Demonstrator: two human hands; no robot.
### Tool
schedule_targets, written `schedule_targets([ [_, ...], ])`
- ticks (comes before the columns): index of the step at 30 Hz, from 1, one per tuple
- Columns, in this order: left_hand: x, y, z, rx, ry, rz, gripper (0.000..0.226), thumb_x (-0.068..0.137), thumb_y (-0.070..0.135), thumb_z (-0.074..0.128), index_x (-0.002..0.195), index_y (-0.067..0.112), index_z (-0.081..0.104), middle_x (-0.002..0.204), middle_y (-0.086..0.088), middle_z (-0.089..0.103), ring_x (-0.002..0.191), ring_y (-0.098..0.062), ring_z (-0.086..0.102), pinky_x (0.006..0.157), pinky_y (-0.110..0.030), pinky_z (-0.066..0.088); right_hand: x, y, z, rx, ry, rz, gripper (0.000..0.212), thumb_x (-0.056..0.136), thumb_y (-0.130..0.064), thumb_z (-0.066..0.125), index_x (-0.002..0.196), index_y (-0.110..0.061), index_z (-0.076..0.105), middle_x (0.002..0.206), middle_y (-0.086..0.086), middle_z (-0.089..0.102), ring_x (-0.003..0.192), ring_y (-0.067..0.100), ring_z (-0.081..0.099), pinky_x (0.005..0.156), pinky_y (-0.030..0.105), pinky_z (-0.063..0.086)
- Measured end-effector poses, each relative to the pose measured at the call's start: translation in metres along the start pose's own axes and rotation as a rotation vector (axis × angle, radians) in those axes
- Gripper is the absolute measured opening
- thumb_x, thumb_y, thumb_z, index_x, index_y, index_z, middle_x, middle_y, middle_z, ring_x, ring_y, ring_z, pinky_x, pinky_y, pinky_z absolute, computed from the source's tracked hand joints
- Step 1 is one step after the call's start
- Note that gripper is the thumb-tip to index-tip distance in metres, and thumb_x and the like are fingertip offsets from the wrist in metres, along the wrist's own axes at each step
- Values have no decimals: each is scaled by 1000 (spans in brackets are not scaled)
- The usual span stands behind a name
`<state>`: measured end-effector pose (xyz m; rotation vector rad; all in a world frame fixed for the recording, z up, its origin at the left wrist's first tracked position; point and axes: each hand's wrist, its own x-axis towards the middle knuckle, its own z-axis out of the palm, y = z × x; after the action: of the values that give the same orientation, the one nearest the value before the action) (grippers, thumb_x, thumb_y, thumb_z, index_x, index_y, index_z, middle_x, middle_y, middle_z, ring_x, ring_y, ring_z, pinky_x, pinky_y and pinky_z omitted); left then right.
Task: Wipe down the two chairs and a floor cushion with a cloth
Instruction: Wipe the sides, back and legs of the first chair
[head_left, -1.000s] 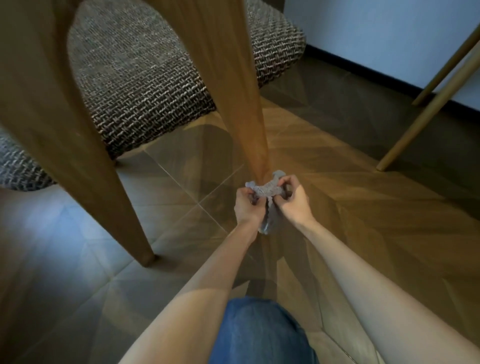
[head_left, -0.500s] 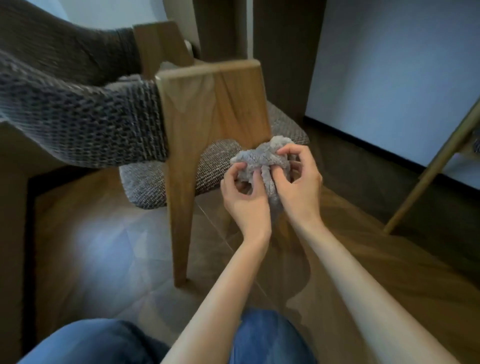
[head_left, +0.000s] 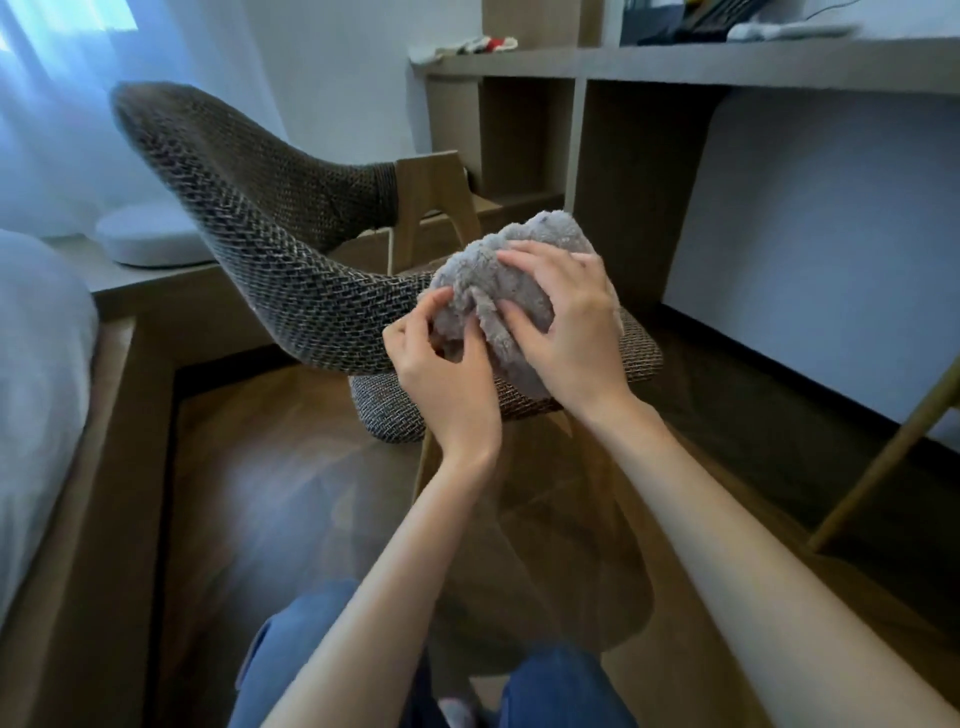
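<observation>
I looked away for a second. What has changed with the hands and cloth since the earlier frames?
The left hand and right hand lifted the grey cloth from low by the floor up in front of the woven chair seat. Unchanged: both still grip the bunched cloth between them.

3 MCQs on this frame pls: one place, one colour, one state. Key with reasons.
1. Where is the white round cushion?
A) on the woven chair seat
B) on the raised platform left of the chair
C) on the floor

2. What colour is the cloth?
A) red
B) grey
C) green

3. What holds the cloth?
A) left hand only
B) right hand only
C) both hands

Key:
1 B, it lies on the platform at far left.
2 B, the fabric is fluffy grey.
3 C, fingers of both hands grip it in front of the seat.
</observation>
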<state>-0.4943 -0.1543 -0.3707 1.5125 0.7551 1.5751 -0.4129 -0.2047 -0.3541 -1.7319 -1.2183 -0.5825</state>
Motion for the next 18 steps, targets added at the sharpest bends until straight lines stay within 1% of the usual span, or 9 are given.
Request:
schedule_targets([
  [2, 8, -6, -13, 20, 25, 30, 26, 85, 6, 69, 109, 16, 65, 104, 4, 49, 89, -7, 57, 84, -18, 49, 4, -8, 5, 2, -34, -29, 40, 88, -16, 68, 127, -15, 60, 130, 1, 59, 117, 12, 45, 100, -2, 14],
  [4, 17, -11, -25, 1, 83, 12, 24, 85, 7, 69, 103, 22, 65, 100, 9, 51, 82, -5, 59, 76, -12, 47, 6, -18, 13, 21, -76, -70, 41, 86, -15, 69, 126, -11, 61, 129, 4, 59, 118, 18, 49, 101, -2, 13],
  [6, 26, -17, -38, -19, 146, -28, 24, 85, 7, 69, 100, 25, 64, 99, 10, 52, 79, -3, 61, 72, -11, 48, 10, -30, 24, 45, -118, -125, 41, 85, -13, 70, 125, -9, 62, 129, 6, 60, 119, 21, 51, 102, 2, 15],
  [8, 36, -22, -49, -28, 194, -42, 25, 85, 6, 69, 100, 25, 64, 99, 8, 54, 80, -2, 61, 71, -12, 48, 14, -40, 37, 48, -144, -183, 41, 85, -13, 71, 125, -8, 63, 128, 6, 61, 117, 22, 52, 104, 10, 24],
  [11, 46, -28, -60, 26, 168, 13, 26, 85, 7, 70, 102, 25, 64, 99, 10, 54, 87, -9, 62, 75, -16, 51, 14, -45, 51, 6, -81, -245, 38, 85, -13, 71, 122, -7, 65, 124, 5, 64, 109, 24, 52, 97, 32, 42],
  [12, 47, -30, -61, 48, 141, 30, 26, 85, 6, 69, 103, 25, 64, 99, 12, 53, 88, -11, 62, 75, -15, 50, 11, -43, 54, -33, -41, -246, 36, 86, -17, 69, 121, -10, 66, 124, 4, 64, 108, 23, 48, 93, 37, 43],
  [15, 43, -36, -62, 94, 70, 75, 26, 85, 5, 67, 106, 19, 64, 102, 6, 55, 85, 0, 59, 68, -6, 44, -2, -32, 61, -178, 62, -215, 27, 89, -28, 64, 115, -24, 68, 126, -1, 61, 113, 21, 37, 93, 45, 30],
  [17, 39, -43, -64, 136, 29, 72, 26, 85, 3, 67, 108, 16, 65, 104, 1, 58, 85, 7, 57, 69, -4, 43, -10, -26, 64, -190, 90, -241, 22, 89, -27, 63, 108, -22, 71, 121, 3, 63, 111, 22, 39, 93, 46, 31],
  [18, 37, -47, -66, 150, 9, 48, 27, 85, 2, 67, 109, 14, 65, 105, 0, 60, 85, 6, 58, 70, -5, 45, -15, -25, 66, -197, 94, -271, 20, 89, -26, 63, 105, -19, 72, 116, 5, 65, 108, 23, 41, 92, 47, 35],
])
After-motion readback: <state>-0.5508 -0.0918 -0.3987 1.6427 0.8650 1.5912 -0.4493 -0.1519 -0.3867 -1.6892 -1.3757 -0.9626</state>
